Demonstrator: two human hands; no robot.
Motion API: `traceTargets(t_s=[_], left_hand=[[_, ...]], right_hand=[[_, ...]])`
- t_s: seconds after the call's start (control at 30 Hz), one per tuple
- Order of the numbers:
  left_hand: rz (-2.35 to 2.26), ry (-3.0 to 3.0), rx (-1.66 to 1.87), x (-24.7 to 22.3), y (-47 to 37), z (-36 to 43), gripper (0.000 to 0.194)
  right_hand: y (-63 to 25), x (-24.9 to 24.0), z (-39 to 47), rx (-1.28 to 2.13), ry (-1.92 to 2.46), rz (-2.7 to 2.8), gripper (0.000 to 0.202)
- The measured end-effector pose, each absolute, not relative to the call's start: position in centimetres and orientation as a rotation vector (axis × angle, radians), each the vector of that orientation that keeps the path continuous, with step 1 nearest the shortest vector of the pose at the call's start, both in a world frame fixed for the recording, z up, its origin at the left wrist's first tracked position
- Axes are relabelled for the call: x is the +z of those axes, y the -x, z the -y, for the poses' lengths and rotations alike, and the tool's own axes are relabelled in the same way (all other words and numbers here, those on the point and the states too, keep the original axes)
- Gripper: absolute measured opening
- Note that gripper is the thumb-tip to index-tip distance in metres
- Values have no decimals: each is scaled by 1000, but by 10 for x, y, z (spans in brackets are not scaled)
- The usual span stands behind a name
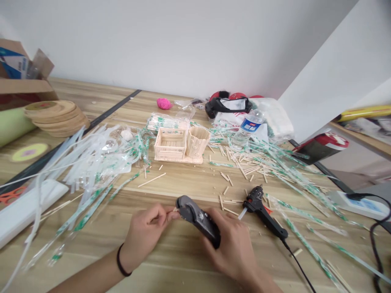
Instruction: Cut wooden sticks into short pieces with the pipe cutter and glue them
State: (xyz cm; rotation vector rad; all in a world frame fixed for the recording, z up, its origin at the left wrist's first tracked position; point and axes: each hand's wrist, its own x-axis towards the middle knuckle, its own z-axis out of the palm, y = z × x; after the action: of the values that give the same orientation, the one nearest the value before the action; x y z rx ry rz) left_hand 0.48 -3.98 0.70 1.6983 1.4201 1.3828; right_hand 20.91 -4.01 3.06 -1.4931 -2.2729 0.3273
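Nearest the camera, two hands work at the table's front edge. The right hand (233, 248) has its fingers wrapped tight around one black cutter (198, 219). The left hand (146, 234) pinches one thin wooden stick (174, 211) between thumb and fingers, its tip at the cutter's head. Right of the cutter lies one black glue gun (263, 212). Behind the cutter stand two stick-built boxes (180, 145), touching each other.

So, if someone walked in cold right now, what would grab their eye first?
Probably the two hands at the near edge: the right hand grips a dark cutter while the left hand feeds a thin stick into its head. Just right lies a black glue gun, and mid-table stands a little stick-built box and cup amid scattered sticks and wrappers.
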Motion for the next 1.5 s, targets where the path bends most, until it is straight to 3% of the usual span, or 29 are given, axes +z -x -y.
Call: traceTargets(t_s=[0.13, 0.37, 0.5, 0.63, 1.03, 1.5], left_hand=[[-1140, -1015, 1191, 14, -11, 34, 37], [-1035, -724, 1085, 16, -8, 29, 33], [-1086, -742, 1141, 18, -2, 22, 28], [-1157, -784, 1192, 25, 3, 20, 37], [-1242, -992, 1290, 28, -4, 29, 7], [-1224, -1338, 1330, 9, -1, 39, 8]], right_hand=[[-218, 34, 33, 368, 1586, 2136, 20], [-224, 36, 32, 479, 1610, 2026, 10], [-224, 37, 33, 432, 1592, 2034, 14], [-225, 37, 33, 418, 1621, 2036, 18], [-223, 36, 33, 423, 1609, 2027, 19], [-223, 36, 33, 419, 1589, 2041, 20]])
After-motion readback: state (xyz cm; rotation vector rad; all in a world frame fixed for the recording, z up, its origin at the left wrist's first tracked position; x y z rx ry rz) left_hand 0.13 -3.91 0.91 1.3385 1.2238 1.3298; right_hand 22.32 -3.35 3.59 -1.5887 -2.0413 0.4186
